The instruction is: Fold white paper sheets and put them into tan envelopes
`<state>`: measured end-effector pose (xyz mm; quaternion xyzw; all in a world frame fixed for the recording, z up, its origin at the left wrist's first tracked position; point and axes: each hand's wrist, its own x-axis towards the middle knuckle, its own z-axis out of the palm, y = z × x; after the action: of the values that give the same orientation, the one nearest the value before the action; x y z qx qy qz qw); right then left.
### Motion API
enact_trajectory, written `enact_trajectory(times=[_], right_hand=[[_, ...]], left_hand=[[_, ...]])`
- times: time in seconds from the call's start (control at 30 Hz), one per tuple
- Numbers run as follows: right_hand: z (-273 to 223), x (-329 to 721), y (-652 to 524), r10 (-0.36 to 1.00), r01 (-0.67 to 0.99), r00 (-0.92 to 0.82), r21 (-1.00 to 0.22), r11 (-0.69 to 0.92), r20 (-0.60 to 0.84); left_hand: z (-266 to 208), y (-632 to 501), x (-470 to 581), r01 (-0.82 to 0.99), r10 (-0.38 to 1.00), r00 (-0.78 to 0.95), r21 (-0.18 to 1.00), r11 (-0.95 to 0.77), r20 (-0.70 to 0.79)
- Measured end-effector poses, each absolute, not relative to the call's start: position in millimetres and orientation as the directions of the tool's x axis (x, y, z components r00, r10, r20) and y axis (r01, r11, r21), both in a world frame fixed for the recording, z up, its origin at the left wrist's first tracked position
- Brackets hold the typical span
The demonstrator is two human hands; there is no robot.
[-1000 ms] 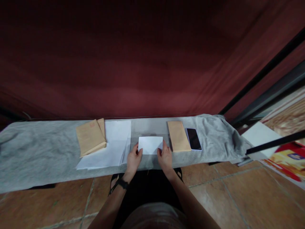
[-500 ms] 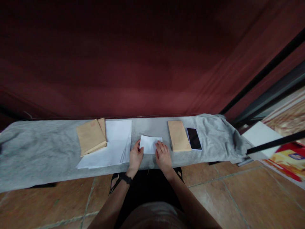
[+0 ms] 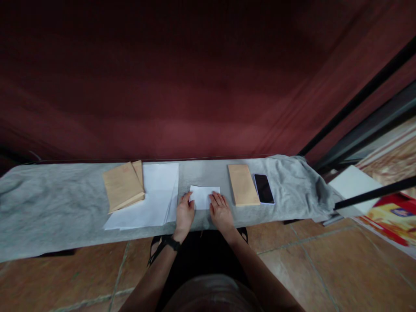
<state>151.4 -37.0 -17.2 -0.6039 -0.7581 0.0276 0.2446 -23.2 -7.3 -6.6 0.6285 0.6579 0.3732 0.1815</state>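
Note:
A small folded sheet of white paper (image 3: 201, 198) lies on the grey cloth in front of me. My left hand (image 3: 185, 211) grips its left edge, the thumb on top and the fingers curled at the far side. Flat across the paper's right end rests my right hand (image 3: 221, 209), its fingers stretched out and slightly spread. Larger white sheets (image 3: 160, 190) lie in a loose stack to the left. A pile of brown envelopes (image 3: 122, 184) partly covers them. To the right of my right hand is a stack of brown envelopes (image 3: 243, 184).
A phone (image 3: 264, 189) with a dark screen lies beside the right-hand envelopes. The grey cloth (image 3: 58, 203) covers a long narrow bench against a dark red wall (image 3: 195, 95). Black bars (image 3: 373, 195) and a colourful printed box (image 3: 393, 214) stand at the far right.
My right hand has shifted slightly left on the paper, its fingers lying flatter. My left hand stays at the paper's left edge. The whole view has drifted slightly.

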Motion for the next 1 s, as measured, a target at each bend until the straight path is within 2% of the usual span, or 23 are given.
enact_trajectory(times=[0.2,0.57,0.67,0.8,0.93,1.0], right_hand=[[-17.1,150.1,-32.9,0.929,0.914,-0.176,-0.296,0.278,0.326],[-11.1,133.2,-38.7,0.931,0.895,-0.23,-0.313,0.316,0.283],[-11.5,134.2,-33.4,0.928,0.892,-0.249,-0.308,0.331,0.278],[-12.7,136.6,-29.0,0.921,0.885,-0.276,-0.301,0.355,0.275],[-14.2,138.7,-29.2,0.917,0.88,-0.289,-0.3,0.367,0.275],[-15.1,140.4,-29.6,0.916,0.882,-0.286,-0.296,0.366,0.281]], left_hand=[[-4.3,-5.6,-21.0,0.682,0.959,-0.162,0.728,-0.063,0.235],[6.0,-10.1,-17.1,0.707,0.951,-0.192,0.706,-0.038,0.244],[10.4,-14.5,-14.3,0.77,0.946,-0.167,0.636,-0.051,0.278],[11.2,-26.4,-7.1,0.878,0.942,-0.033,0.46,-0.132,0.335],[-0.8,-33.3,-1.6,0.873,0.943,0.191,0.391,-0.29,0.272],[-7.9,-33.0,-1.9,0.885,0.952,0.213,0.369,-0.284,0.22]])
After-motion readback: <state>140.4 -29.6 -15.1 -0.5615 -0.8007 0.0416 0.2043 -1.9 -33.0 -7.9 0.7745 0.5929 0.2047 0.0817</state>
